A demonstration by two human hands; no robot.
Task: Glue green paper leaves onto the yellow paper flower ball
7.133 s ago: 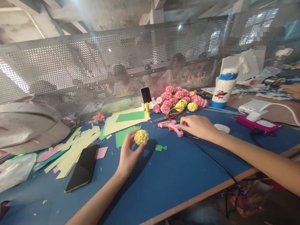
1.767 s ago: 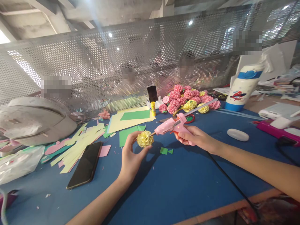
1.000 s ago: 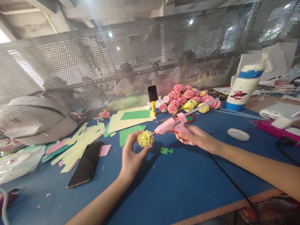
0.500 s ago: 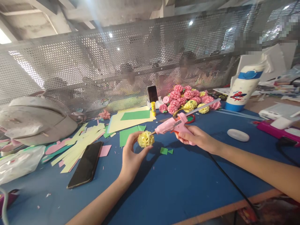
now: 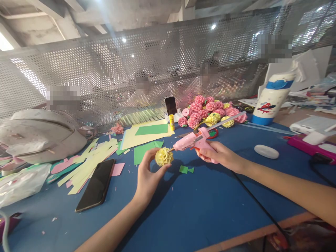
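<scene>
Between the thumb and fingers of my left hand [image 5: 149,175] is a yellow paper flower [image 5: 164,156], a round ball of folded petals held above the blue table [image 5: 199,203]. My right hand [image 5: 220,155] grips a pink hot glue gun [image 5: 195,141] by its handle. A clear glue stick [image 5: 227,120] juts out of the gun's back end. The metal nozzle points left and reaches the flower's upper right side; whether it touches the petals is hard to tell. Small green paper scraps [image 5: 183,169] lie just below the flower.
Pink and yellow paper flowers [image 5: 202,108] are heaped at the back. Paper strips [image 5: 91,164] and a black phone [image 5: 96,185] lie left, before a backpack [image 5: 42,136]. A bottle [image 5: 271,99] and a white oval object [image 5: 266,151] stand right. A black cord [image 5: 259,197] trails off the table's front edge.
The yellow flower has shifted very slightly right and down in my left hand, and the nozzle now lies a little further over its petals. The rest looks the same.
</scene>
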